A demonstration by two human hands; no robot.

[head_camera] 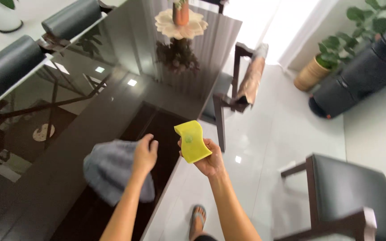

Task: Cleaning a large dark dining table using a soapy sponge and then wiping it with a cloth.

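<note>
My right hand (210,158) holds a yellow wavy-edged sponge (191,141) up above the near edge of a dark glossy glass table (126,98). A small green dab sits on the sponge's face. My left hand (144,154) is shut on a grey cloth (108,172) that hangs over the table's near end. Both hands are close together, the cloth to the left of the sponge.
A cream flower-shaped stand with an orange vase (181,20) sits at the table's far end. Dark chairs stand on the left (10,67), on the right side (242,85) and near right (349,196). Potted plants (318,67) and dark bags (362,71) stand on the white tiled floor.
</note>
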